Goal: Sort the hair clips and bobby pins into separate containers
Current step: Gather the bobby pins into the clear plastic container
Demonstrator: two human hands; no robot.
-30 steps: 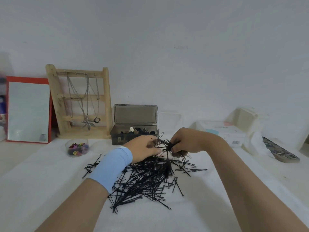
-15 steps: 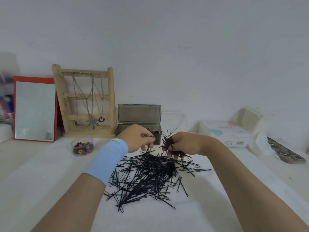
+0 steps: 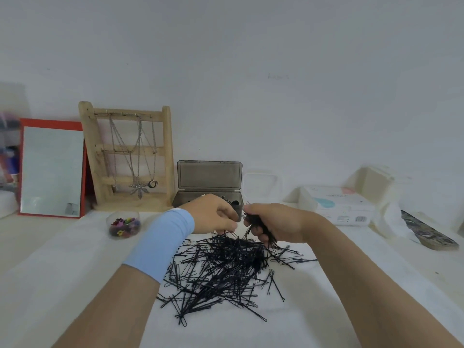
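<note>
Bobby pins (image 3: 226, 267) strewn across white tabletop (image 3: 62, 272) by wall (image 3: 251, 59).

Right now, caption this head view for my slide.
Right hand bunches bobby pins while left hand picks from the pile before a smoky box.

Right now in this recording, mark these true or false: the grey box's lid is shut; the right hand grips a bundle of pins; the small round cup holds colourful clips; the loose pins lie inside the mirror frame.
1. The smoky grey plastic box has its lid shut. False: the lid stands open.
2. The right hand grips a bundle of black bobby pins. True.
3. The small clear round cup holds colourful clips. True.
4. The loose pins lie inside the red-framed mirror. False: they lie on the white cloth.
</note>
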